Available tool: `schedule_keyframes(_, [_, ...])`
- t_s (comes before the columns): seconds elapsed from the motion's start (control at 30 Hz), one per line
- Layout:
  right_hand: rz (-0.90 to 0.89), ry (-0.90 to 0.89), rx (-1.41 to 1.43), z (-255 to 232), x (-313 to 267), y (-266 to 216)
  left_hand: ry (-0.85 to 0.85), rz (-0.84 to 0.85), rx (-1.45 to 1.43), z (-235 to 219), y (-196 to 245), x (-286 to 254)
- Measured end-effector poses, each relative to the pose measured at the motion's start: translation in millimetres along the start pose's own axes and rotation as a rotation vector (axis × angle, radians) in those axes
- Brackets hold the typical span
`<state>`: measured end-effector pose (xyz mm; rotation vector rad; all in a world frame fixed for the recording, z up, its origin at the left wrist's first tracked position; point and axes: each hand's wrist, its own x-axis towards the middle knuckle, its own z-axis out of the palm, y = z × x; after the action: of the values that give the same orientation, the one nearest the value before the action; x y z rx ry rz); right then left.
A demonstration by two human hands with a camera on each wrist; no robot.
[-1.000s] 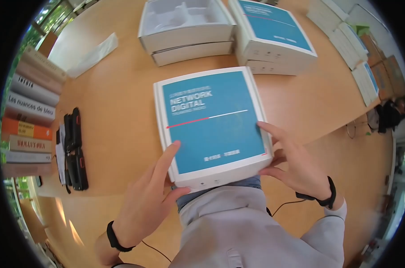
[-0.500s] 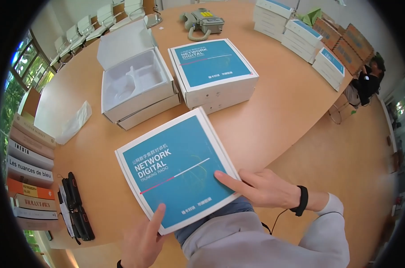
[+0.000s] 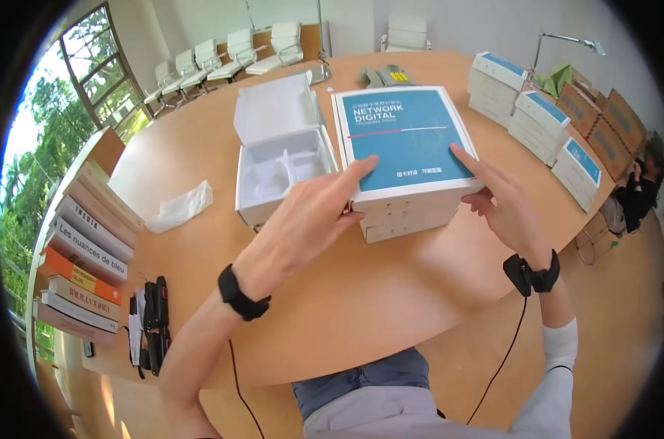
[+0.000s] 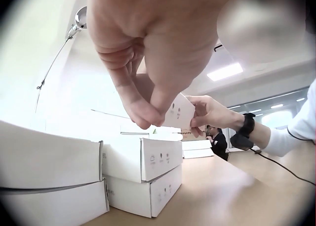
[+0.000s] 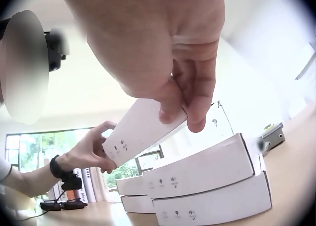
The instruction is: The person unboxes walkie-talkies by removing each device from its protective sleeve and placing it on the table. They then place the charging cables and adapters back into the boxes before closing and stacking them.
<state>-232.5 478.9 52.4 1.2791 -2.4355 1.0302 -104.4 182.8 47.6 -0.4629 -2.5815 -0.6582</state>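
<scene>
Both hands hold a flat white box [image 3: 405, 139] with a blue "NETWORK DIGITAL" top by its near corners. My left hand [image 3: 302, 219] grips the near left corner, its index finger over the top. The near right corner is gripped by my right hand [image 3: 504, 196]. In the right wrist view, the held box [image 5: 136, 129] is tilted above a stack of two white boxes [image 5: 207, 169]. From the head, the held box hides most of that stack. Left of it stands an open white box [image 3: 250, 208], lid raised, with a moulded white insert inside.
Books [image 3: 90, 252] are stacked at the left edge, beside black handheld radios [image 3: 156, 314]. A crumpled clear bag [image 3: 182, 208] lies behind them. A desk phone [image 3: 387, 75] is at the back. White box stacks [image 3: 537, 124] and brown cartons [image 3: 610, 139] stand right, near a seated person [image 3: 635, 194].
The held box has moved away from the body, over the two-box stack, with both arms now stretched out. The head view has tilted up, showing chairs and windows.
</scene>
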Motion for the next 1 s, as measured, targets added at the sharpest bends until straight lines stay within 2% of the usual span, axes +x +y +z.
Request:
schedule_keyframes(0.17, [0.001,-0.041,-0.037,8.1,19.7,35.8,-0.06,-0.056,0.007,15.1,-7.8,20.5])
schedule_keyframes(0.27, [0.057,-0.061,-0.002,10.1,17.7,39.8,-0.114,-0.122,-0.012,12.9,-9.8,19.6])
schedule_keyframes(0.3, [0.082,-0.073,0.024,11.3,14.9,39.0,-0.074,-0.123,-0.009,7.8,-8.2,15.2])
schedule_keyframes(0.37, [0.063,0.065,-0.025,16.1,5.3,45.1,0.012,-0.138,0.001,-6.2,-4.6,1.9])
schedule_keyframes(0.4, [0.052,0.138,-0.044,18.7,-0.8,47.7,0.054,-0.174,0.101,-12.5,-11.8,-5.8])
schedule_keyframes(0.47, [-0.002,0.322,-0.092,18.2,-15.1,43.5,0.137,-0.252,0.317,-30.9,-35.4,-27.2])
schedule_keyframes(0.53, [-0.112,0.373,-0.118,16.9,-27.3,24.4,0.046,-0.253,0.384,-29.1,-65.8,-52.9])
schedule_keyframes(0.6, [-0.296,0.3,-0.148,25.4,-36.0,2.9,-0.042,-0.211,0.384,-27.9,-79.2,-73.3])
schedule_keyframes(0.7, [-0.46,0.051,-0.04,48.6,-38.0,-38.6,-0.056,-0.197,0.385,-35.5,-61.4,-92.0])
schedule_keyframes(0.8, [-0.54,0.055,-0.03,80.2,-24.3,-71.3,-0.026,-0.156,0.424,-39.2,-42.7,-107.4])
schedule_keyframes(0.83, [-0.509,0.038,-0.108,86.0,-22.8,-81.0,-0.028,-0.151,0.433,-39.6,-32.2,-109.9])
schedule_keyframes(0.93, [-0.536,-0.039,-0.21,98.7,-12.4,-101.7,-0.041,-0.159,0.488,-46.1,10.8,-124.8])
schedule_keyframes(1.0, [-0.615,-0.068,-0.24,107.8,-18.2,-106.7,-0.07,-0.15,0.53,-43.1,41.8,-141.8])
